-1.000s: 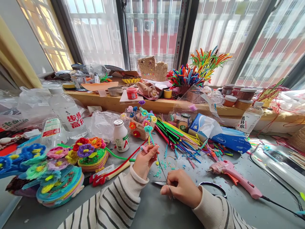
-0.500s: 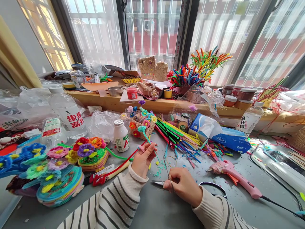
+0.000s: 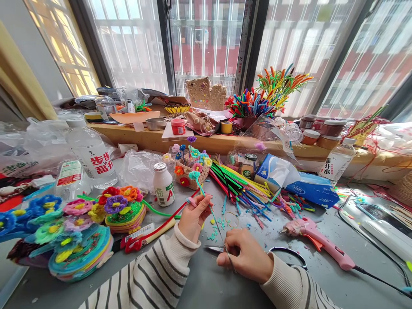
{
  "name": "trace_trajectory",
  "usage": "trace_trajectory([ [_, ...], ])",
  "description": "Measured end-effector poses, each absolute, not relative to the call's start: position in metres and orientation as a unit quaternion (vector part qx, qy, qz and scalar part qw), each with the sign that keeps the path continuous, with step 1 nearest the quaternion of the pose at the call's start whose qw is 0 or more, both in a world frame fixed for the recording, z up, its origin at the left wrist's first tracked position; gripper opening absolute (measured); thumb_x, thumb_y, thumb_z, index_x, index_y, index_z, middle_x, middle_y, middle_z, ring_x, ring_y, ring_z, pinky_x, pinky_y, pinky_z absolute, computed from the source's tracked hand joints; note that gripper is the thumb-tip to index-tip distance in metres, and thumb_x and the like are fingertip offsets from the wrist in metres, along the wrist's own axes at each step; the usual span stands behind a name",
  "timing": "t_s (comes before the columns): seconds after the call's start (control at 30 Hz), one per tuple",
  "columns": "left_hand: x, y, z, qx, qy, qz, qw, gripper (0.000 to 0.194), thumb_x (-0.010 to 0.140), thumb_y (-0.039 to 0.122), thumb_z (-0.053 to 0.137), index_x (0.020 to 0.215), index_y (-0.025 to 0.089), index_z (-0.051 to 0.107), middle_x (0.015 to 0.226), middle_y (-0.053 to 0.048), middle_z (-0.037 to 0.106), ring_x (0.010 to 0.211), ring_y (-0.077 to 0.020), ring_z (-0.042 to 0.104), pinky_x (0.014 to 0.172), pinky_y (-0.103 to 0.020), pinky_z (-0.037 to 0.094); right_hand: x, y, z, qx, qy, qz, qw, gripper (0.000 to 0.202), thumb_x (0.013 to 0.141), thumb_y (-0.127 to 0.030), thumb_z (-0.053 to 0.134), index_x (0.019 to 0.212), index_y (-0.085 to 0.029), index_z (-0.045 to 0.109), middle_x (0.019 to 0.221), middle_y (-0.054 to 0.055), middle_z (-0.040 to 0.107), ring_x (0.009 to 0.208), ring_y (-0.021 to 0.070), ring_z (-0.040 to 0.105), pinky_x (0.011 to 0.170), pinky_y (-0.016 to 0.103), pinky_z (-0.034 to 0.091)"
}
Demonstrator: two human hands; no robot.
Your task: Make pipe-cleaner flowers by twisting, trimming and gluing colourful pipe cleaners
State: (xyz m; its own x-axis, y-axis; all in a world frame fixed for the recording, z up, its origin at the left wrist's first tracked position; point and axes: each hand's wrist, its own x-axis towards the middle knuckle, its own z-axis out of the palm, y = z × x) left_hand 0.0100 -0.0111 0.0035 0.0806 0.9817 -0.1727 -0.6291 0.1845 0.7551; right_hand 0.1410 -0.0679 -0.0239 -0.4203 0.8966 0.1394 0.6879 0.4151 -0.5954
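My left hand (image 3: 195, 216) pinches the thin stem of a small teal pipe-cleaner flower (image 3: 194, 175); a pinkish bit sits by its fingers. My right hand (image 3: 246, 255) has its fingers closed on a thin, dark metal piece (image 3: 220, 229), wire or a slim tool, I cannot tell which. Its upper end reaches the stem near my left fingers. Below my right hand lies a pair of scissors (image 3: 291, 254), with blades and a black handle showing on either side. Teal fluff (image 3: 213, 234) is scattered on the table between my hands.
At left stand layered discs with fuzzy flowers (image 3: 80, 253) and a white bottle (image 3: 163, 184). Ahead are a flower basket (image 3: 202, 177) and a pile of pipe cleaners (image 3: 241, 182). A pink glue gun (image 3: 322, 240), its cord trailing, lies at right beside a blue tissue pack (image 3: 310, 189).
The metal piece in my right hand has shifted left and now meets the stem by my left fingers. My left hand has barely moved.
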Motion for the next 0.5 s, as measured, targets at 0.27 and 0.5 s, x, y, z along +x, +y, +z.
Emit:
trace_trajectory([
  [0.27, 0.0102, -0.0127, 0.0048, 0.249, 0.346, 0.582, 0.692, 0.017, 0.047, 0.016, 0.067, 0.061, 0.013, 0.057, 0.049, 0.003, 0.057, 0.045, -0.0036, 0.051, 0.042, -0.01, 0.039, 0.1402, -0.065, -0.0242, -0.49, -0.798, 0.25, 0.248, 0.055, 0.063, -0.062, 0.035, 0.039, -0.013, 0.043, 0.044, -0.003, 0.038, 0.043, 0.0058, 0.036, 0.044, 0.019, 0.025],
  [0.5, 0.0099, -0.0103, 0.0034, 0.248, 0.353, 0.591, 0.682, 0.02, 0.045, 0.017, 0.068, 0.061, 0.013, 0.058, 0.05, 0.003, 0.057, 0.045, -0.0038, 0.051, 0.043, -0.012, 0.04, 0.1405, -0.0642, -0.0248, -0.497, -0.789, 0.254, 0.258, 0.053, 0.061, -0.06, 0.041, 0.035, -0.014, 0.031, 0.041, -0.005, 0.033, 0.042, 0.0054, 0.032, 0.042, 0.018, 0.024],
])
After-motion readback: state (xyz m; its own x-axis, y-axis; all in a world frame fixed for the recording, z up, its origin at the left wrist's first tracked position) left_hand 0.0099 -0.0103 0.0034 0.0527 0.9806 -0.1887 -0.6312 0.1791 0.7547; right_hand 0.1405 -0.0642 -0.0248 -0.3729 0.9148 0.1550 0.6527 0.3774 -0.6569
